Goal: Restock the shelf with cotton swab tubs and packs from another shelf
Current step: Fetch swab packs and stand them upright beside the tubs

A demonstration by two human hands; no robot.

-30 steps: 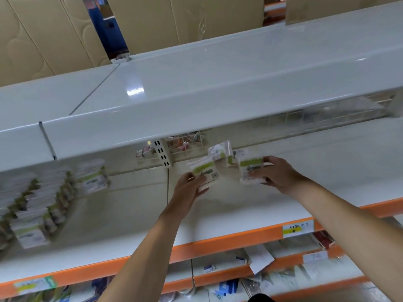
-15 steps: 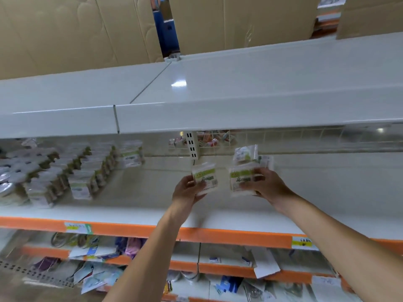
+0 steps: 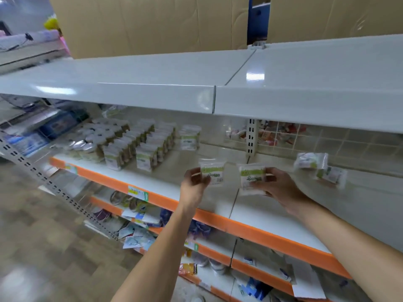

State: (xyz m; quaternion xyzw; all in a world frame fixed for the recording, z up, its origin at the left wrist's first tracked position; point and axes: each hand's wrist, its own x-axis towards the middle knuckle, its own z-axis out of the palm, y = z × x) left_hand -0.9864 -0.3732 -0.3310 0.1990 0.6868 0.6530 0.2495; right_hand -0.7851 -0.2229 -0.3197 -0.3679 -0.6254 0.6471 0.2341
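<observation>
My left hand (image 3: 194,183) grips one cotton swab pack (image 3: 214,172) with a green label, held above the white shelf (image 3: 165,182) with the orange front edge. Close to its right, my right hand (image 3: 276,185) grips a second pack (image 3: 251,178) of the same kind. Rows of cotton swab packs (image 3: 144,149) and round tubs (image 3: 100,136) stand on the left part of this shelf. A single upright pack (image 3: 189,138) stands at the right end of those rows. Two more packs (image 3: 320,167) lie loose on the shelf to the right of my hands.
An upper white shelf (image 3: 152,83) overhangs the stocked one, with cardboard boxes (image 3: 152,25) behind it. A slotted upright (image 3: 251,138) and wire mesh (image 3: 316,140) back the shelf. Lower orange-edged shelves (image 3: 218,253) hold mixed goods and loose paper tags. The aisle floor (image 3: 43,247) lies to the left.
The view has swung left, bringing the stocked rows closer to the middle. Both hands have carried their packs leftwards, away from the loose packs left on the shelf at the right.
</observation>
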